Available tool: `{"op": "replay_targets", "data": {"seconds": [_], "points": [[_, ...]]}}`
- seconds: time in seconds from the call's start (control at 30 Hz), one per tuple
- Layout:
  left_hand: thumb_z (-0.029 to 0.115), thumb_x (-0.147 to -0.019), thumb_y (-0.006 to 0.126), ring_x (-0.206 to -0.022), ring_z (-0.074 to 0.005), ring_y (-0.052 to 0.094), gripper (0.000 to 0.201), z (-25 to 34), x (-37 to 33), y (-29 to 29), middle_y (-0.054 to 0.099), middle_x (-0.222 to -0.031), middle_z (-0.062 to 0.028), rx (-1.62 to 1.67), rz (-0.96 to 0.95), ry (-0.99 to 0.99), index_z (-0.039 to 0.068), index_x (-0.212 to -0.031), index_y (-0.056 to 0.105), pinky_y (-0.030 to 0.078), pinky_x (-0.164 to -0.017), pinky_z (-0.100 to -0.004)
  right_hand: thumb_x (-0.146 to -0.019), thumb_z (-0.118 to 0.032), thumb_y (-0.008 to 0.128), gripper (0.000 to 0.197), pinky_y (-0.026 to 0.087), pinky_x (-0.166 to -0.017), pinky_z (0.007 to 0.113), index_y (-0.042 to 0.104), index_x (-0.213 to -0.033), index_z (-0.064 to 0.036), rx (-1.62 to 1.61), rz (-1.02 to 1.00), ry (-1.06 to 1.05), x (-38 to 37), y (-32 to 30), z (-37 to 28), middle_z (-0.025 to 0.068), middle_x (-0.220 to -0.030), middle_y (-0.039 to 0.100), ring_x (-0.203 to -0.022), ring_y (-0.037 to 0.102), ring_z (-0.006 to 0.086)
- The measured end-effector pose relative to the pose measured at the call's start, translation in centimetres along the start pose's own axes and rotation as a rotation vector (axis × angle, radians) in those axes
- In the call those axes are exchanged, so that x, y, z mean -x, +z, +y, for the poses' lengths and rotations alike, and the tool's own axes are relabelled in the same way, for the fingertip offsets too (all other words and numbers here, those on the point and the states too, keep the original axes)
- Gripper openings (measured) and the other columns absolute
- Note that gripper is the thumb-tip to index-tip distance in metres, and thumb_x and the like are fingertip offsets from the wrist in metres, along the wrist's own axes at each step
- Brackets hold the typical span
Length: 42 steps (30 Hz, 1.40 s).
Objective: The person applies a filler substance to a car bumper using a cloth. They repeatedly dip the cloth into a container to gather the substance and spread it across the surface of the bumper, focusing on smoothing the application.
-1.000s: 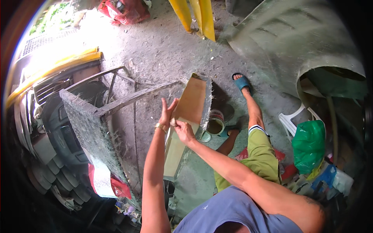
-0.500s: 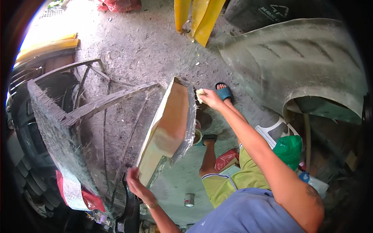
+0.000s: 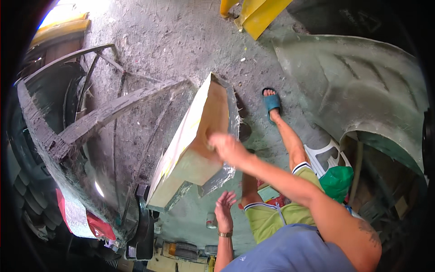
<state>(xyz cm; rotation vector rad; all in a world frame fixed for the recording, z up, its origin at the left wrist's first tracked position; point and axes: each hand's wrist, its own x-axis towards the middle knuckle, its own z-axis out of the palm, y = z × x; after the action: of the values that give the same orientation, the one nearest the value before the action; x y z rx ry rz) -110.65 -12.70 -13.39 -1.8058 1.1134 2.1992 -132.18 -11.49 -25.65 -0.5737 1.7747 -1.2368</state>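
A pale, angular moulded panel (image 3: 214,102) with a tan, trough-like inner face and ragged silvery edges stands tilted in front of me. My right hand (image 3: 228,148), blurred by motion, is closed and lies over the middle of that inner face. A small pale wad is pinched in its fingertips, now mostly hidden by the hand. Below the panel's lower right edge my left hand (image 3: 224,212) is raised with its fingers apart. It holds nothing and is clear of the panel, with a watch (image 3: 225,234) on the wrist.
At left stands a rough grey frame (image 3: 113,111) of bars, close to the panel. A large grey-green moulded shell (image 3: 344,86) fills the right side. A small can (image 3: 211,221) is on the floor near my left hand. A green bag (image 3: 336,181) lies by a white plastic chair (image 3: 324,156).
My right hand has moved left and down from beyond the panel's edge onto its inner face. My left hand has let go of the panel's lower end and shifted right.
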Motion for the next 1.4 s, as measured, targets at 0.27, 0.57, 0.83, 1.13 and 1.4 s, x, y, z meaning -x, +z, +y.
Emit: {"op": "replay_targets", "data": {"seconds": [0.27, 0.57, 0.83, 1.13, 1.4], "points": [[0.042, -0.095, 0.041, -0.098, -0.0225, 0.057, 0.039, 1.3, -2.4, 4.0, 0.059, -0.107, -0.0139, 0.098, 0.196, 0.074, 0.006, -0.106, 0.051, 0.046, -0.082, -0.0354, -0.077, 0.010, 0.045, 0.041, 0.041, -0.099, 0.036, 0.050, -0.117, 0.0085, -0.145, 0.152, -0.057, 2.1, -3.2, -0.9, 0.0211, -0.124, 0.052, -0.116, 0.051, 0.0310], [0.028, -0.094, 0.051, -0.080, -0.0179, 0.058, 0.025, 1.1, -2.7, 5.5, 0.060, -0.089, -0.0107, 0.055, 0.458, 0.101, 0.002, -0.096, 0.052, 0.047, -0.072, -0.0304, -0.076, 0.008, 0.042, 0.015, 0.048, -0.086, 0.043, 0.050, -0.088, 0.0026, 0.053, 0.137, 0.081, -8.1, -0.9, 11.9, 0.0190, -0.098, 0.056, -0.100, 0.054, 0.0375], [0.015, -0.091, 0.048, -0.100, -0.0297, 0.052, 0.030, 1.7, -2.8, 7.5, 0.053, -0.111, -0.0225, -0.113, 0.937, -0.070, -0.006, -0.111, 0.052, 0.046, -0.086, -0.0433, -0.084, -0.013, 0.043, 0.018, 0.045, -0.069, 0.043, 0.057, -0.079, -0.0020, 0.138, 0.245, 0.208, -18.7, -0.1, 31.5, 0.0219, -0.083, 0.058, -0.085, 0.057, 0.0386], [0.027, -0.089, 0.053, -0.096, -0.0319, 0.053, 0.041, -0.1, -3.2, 7.0, 0.053, -0.111, -0.0206, -0.282, 0.875, -0.079, -0.006, -0.113, 0.050, 0.047, -0.082, -0.0395, -0.081, -0.015, 0.053, 0.021, 0.046, -0.082, 0.039, 0.064, -0.099, -0.0157, 0.437, 0.197, 0.065, -21.4, -4.0, 37.3, 0.0078, -0.101, 0.058, -0.098, 0.055, 0.0272], [0.028, -0.090, 0.053, -0.101, -0.0273, 0.050, 0.041, 0.6, -4.4, 7.9, 0.053, -0.114, -0.0162, -0.195, 0.885, -0.132, -0.004, -0.115, 0.049, 0.043, -0.087, -0.0382, -0.079, -0.012, 0.056, 0.013, 0.046, -0.080, 0.041, 0.063, -0.090, -0.0100, 0.554, -0.297, 0.305, -21.2, -6.8, 38.8, 0.0091, -0.100, 0.056, -0.097, 0.054, 0.0311]]}}
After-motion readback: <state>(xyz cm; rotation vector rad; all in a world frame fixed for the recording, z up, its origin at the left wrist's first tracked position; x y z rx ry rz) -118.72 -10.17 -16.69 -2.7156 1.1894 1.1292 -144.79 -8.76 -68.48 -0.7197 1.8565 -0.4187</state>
